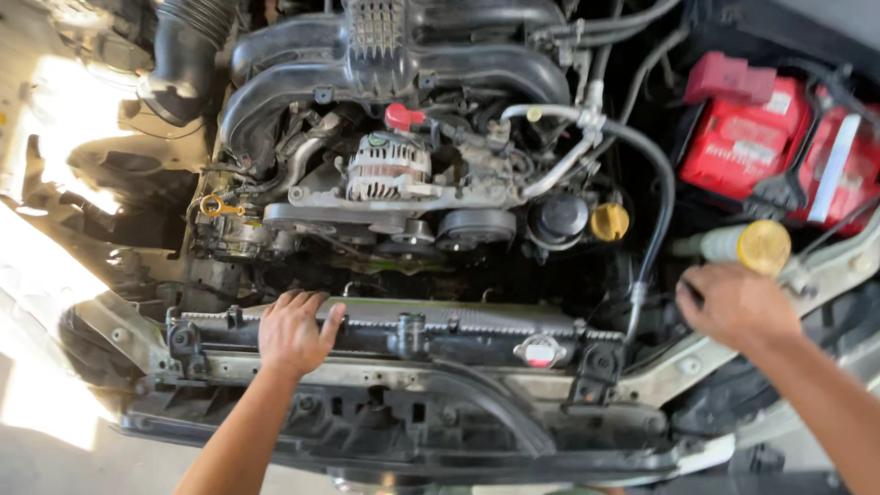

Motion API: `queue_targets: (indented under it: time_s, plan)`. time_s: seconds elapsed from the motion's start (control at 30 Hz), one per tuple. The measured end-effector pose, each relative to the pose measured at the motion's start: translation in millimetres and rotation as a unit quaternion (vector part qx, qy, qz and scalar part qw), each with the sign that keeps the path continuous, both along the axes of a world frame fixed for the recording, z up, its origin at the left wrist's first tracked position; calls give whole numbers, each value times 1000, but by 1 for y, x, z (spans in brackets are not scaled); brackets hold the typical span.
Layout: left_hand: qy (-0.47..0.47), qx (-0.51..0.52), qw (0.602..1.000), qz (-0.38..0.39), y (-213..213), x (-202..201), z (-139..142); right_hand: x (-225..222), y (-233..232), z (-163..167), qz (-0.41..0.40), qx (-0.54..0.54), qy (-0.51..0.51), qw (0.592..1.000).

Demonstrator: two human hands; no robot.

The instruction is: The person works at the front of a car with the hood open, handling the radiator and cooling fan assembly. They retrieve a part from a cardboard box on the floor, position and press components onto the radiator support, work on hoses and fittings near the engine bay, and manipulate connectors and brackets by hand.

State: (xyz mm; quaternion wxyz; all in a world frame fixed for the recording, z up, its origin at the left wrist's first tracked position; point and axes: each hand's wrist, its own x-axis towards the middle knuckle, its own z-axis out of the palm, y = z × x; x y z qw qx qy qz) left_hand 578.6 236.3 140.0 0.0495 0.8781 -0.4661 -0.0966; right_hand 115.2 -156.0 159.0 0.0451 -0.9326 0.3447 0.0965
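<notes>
— Why does the left hand (pixel 295 332) lie flat, fingers spread, on the radiator (pixel 458 321)?
— It braces near that top edge's left end; the right hand (pixel 733 304), loosely curled and empty, hovers beside the yellow-capped reservoir (pixel 738 246).

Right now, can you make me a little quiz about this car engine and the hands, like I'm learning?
1. True or false: the left hand lies flat on top of the radiator.
2. What colour is the battery at the upper right? A) blue B) red C) green
3. Fill in: the right hand is just below a pale bottle with a ______ cap.

Key:
1. True. Its palm and fingers rest on the radiator's top edge.
2. B, red.
3. Yellow. Whether the right hand grips anything cannot be told; its fingers are curled and turned away.
</notes>
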Motion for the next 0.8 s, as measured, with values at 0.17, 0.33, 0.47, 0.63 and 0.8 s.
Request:
queue_targets:
  time_s: [0.17,0.33,0.47,0.63,0.8]
  plan:
    - [-41,21,990,-130,-10,13,11,15,18,19,-10,-22,60,998]
    - [-5,14,991,-134,-16,21,23,44,63,32,-69,54,190,978]
    - [22,27,992,-121,-16,21,25,45,72,27,-81,-33,28,996]
    - [20,53,992,-113,-23,23,26,42,63,17,-97,-23,75,992]
    - [42,97,989,-99,-30,24,27,44,58,17,-96,-23,80,992]
